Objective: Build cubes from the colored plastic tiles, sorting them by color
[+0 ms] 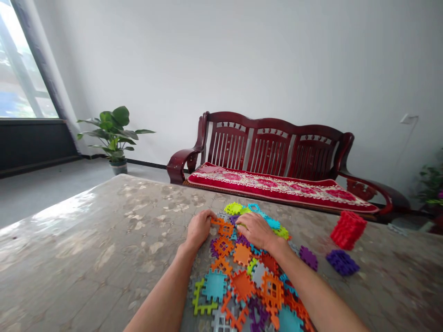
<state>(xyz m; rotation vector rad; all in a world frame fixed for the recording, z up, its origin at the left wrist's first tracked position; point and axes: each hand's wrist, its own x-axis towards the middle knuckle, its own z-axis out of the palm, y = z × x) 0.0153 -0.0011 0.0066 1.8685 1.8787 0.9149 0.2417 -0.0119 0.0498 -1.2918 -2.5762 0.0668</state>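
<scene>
A heap of flat, notched plastic interlocking tiles in several colours lies spread over the table before me. My left hand point(200, 228) is at the far left of the heap, its fingers closed at the edge of an orange interlocking tile point(217, 222). Over the back of the heap, my right hand point(255, 229) bends its fingers down among the tiles; what they grip is mostly hidden. Between the hands lies an orange window tile point(226, 229). Nearer me are a light blue tile point(214, 285) and an orange square tile point(242, 285).
To the right stand a red stack of tiles point(348, 229) and a low purple stack point(342, 262), with a loose purple tile point(308, 257) beside the heap. Behind the patterned table point(104, 240) is a dark red wooden bench point(270, 143). A potted plant point(117, 131) stands at the left.
</scene>
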